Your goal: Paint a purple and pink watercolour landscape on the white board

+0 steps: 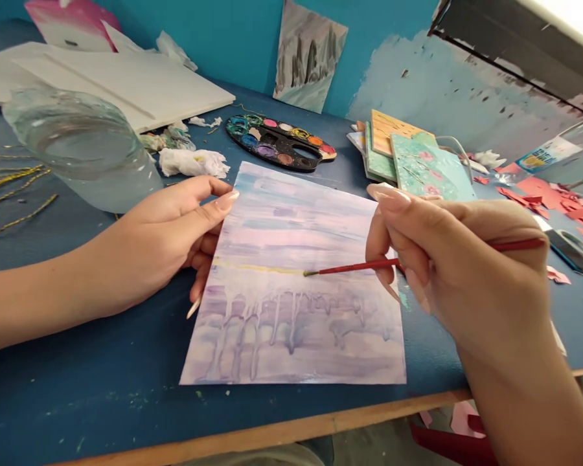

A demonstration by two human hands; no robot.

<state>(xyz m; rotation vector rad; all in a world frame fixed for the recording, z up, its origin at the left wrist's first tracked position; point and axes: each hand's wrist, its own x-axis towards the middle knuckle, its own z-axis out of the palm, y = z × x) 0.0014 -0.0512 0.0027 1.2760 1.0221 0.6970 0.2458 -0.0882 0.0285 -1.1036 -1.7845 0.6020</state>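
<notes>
A sheet of paper (pixel 291 336) painted in pale lilac, pink and blue, with drip marks low down, lies in front of me. My left hand (pixel 170 226) grips its upper left edge, thumb on top and fingers underneath. In my right hand (pixel 457 259) is a thin red paintbrush (pixel 354 266), held between thumb and fingers. The brush tip touches the paper at the right end of a thin yellow line. Beyond the sheet sits a black palette (pixel 291 155) of several paint colours.
A clear cup of cloudy water (pixel 97 155) stands left, near crumpled tissue (pixel 194 162) and white boards (pixel 175 90). Small painted cards (pixel 432 168) are stacked at right, with red paper scraps (pixel 563 204) farther over. A grey painting (pixel 311 58) leans on the wall. The table's wooden edge (pixel 335 424) is nearest me.
</notes>
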